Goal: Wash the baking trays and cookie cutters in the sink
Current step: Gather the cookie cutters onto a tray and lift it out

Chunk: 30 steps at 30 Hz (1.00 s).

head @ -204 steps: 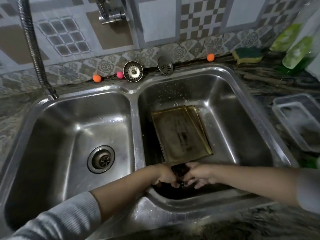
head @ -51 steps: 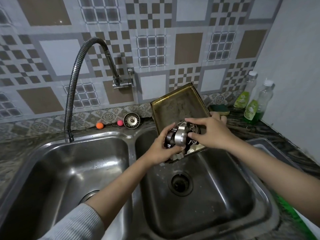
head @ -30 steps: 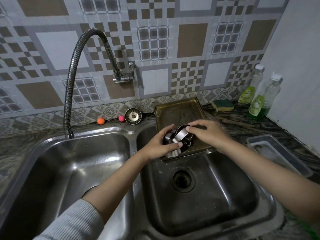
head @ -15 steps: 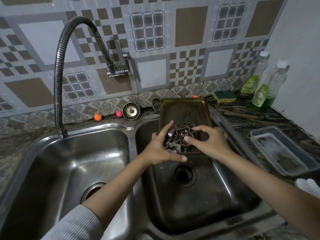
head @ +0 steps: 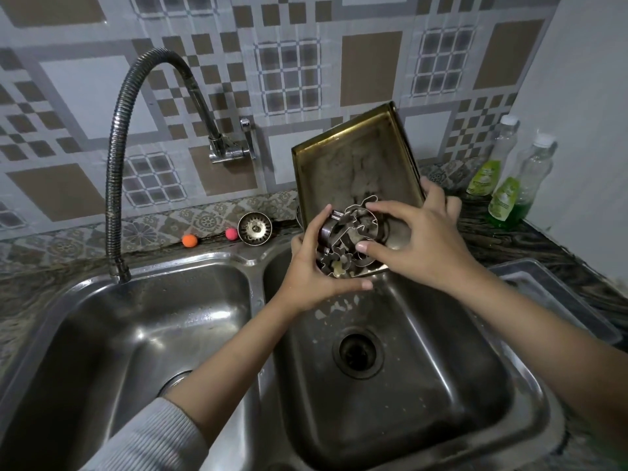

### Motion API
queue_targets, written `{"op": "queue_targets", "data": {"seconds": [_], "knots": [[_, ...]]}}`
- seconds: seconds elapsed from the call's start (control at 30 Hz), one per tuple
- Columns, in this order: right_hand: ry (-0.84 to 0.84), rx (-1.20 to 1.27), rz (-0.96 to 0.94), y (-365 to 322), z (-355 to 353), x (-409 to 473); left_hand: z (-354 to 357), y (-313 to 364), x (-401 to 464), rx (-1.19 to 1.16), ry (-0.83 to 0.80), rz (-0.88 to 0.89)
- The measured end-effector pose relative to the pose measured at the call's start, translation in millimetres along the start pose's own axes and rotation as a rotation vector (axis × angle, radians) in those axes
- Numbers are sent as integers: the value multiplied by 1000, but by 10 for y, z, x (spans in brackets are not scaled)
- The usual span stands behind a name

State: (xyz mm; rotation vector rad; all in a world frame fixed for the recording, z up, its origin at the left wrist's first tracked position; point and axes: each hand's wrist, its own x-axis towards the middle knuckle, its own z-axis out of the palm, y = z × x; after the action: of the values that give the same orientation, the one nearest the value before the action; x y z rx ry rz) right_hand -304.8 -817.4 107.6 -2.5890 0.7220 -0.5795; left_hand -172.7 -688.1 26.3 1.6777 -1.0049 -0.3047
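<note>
Steel sink (head: pixel 136 300) lies dry, its tap (head: pixel 217 144) off at ten o'clock. The left hand (head: pixel 316 270) cups the cookie cutters (head: pixel 346 243); the right hand (head: pixel 418 246) pinches them and props the tilted baking tray (head: pixel 353 164) over the right basin. Judged: gathering; next, water.

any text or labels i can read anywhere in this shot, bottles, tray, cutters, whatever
No text can be read.
Nearer bottle, green liquid: its label carries print, too blurred to read.
Farther bottle: green label, print also too blurred and small.
Baking tray: no markings visible.
Cookie cutters: no stamp or lettering visible.
Wall tiles: patterns only, no words or numbers.
</note>
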Motion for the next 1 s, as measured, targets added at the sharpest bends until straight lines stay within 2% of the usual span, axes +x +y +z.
{"op": "queue_targets", "data": {"seconds": [0.23,0.7,1.0], "knots": [[45,1,-30,-131,-163,64,-96,184,102,-1,52,89],[33,54,6,-204,-233,16,-110,210,175,-52,104,95],[131,-68,-88,-330,-378,17,-120,305,308,30,102,186]]}}
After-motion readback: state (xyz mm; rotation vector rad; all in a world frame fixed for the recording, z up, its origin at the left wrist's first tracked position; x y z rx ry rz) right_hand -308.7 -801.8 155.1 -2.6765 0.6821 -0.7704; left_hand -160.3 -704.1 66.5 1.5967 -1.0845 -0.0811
